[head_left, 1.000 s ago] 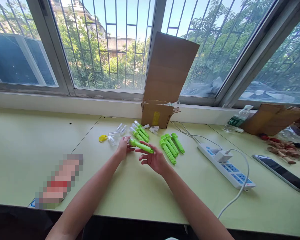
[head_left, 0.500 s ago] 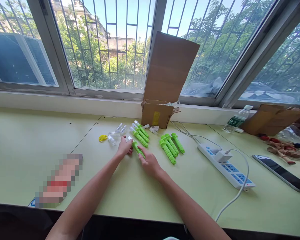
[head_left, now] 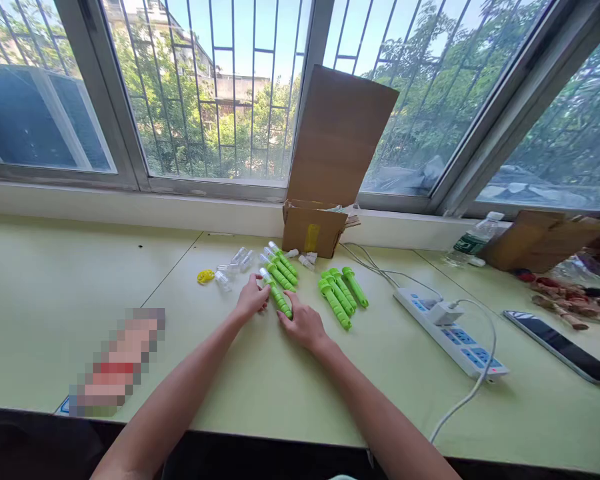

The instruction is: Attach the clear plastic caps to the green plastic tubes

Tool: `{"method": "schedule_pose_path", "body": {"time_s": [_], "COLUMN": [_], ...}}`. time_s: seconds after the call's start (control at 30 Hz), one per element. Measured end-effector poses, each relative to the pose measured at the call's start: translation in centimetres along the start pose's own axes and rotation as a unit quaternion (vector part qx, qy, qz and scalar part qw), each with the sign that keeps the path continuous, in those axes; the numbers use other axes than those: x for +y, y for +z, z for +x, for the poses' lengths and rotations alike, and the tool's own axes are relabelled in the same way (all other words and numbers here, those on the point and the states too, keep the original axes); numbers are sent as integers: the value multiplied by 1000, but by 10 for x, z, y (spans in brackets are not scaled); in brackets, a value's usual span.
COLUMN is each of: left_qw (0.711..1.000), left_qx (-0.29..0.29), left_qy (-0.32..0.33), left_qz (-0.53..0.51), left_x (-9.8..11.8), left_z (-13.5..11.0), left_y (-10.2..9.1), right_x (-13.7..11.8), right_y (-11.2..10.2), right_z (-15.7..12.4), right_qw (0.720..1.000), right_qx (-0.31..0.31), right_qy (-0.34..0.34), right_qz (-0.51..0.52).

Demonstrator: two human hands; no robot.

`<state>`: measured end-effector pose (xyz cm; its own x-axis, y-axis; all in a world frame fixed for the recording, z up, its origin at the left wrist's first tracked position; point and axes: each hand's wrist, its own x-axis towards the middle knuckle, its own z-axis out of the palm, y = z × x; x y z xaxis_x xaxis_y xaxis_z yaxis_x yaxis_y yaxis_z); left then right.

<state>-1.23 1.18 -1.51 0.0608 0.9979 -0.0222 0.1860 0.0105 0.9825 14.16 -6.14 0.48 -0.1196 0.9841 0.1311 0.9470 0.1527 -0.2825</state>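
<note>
On the pale green desk (head_left: 250,393), I see a green tube (head_left: 279,299) beside a row of clear-topped green tubes (head_left: 285,267). My right hand (head_left: 304,323) pinches its near end; my left hand (head_left: 253,297) meets its clear-topped end, grip unclear. I'd support both ends evenly, avoiding nudging its neighbours.

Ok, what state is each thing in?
Green ridged plastic tube between left hand and right hand: clear-topped
Green plastic tubes at right: no clear tops
Brown cardboard box: open
White power strip: adapter plugged in, red light lit
Flat grey phone: screen dark
Clear plastic bottle: capped
</note>
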Motion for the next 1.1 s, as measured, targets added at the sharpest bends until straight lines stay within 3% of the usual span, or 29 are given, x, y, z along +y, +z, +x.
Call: {"method": "schedule_pose_path", "body": {"time_s": [0.17, 0.37, 0.6, 0.73, 1.1], "left_qw": [995, 993, 991, 991, 992], "left_qx": [-14, -11, -12, -11, -12], "left_qy": [-1, 8, 14, 16, 25], "left_qz": [94, 121, 130, 135, 121], "left_x": [3, 3, 4, 3, -1], "left_z": [0, -1, -1, 0, 0], "left_y": [0, 0, 0, 0, 1], "right_x": [4, 14, 18, 17, 13], "right_y": [-5, -9, 1, 6, 5], "right_z": [-1, 0, 8, 10, 5], "right_qw": [994, 978, 970, 982, 989], "right_qx": [-4, -17, -11, 9, -6], "right_qy": [-85, -138, -106, -73, -95], "right_qz": [69, 156, 219, 174, 112]}}
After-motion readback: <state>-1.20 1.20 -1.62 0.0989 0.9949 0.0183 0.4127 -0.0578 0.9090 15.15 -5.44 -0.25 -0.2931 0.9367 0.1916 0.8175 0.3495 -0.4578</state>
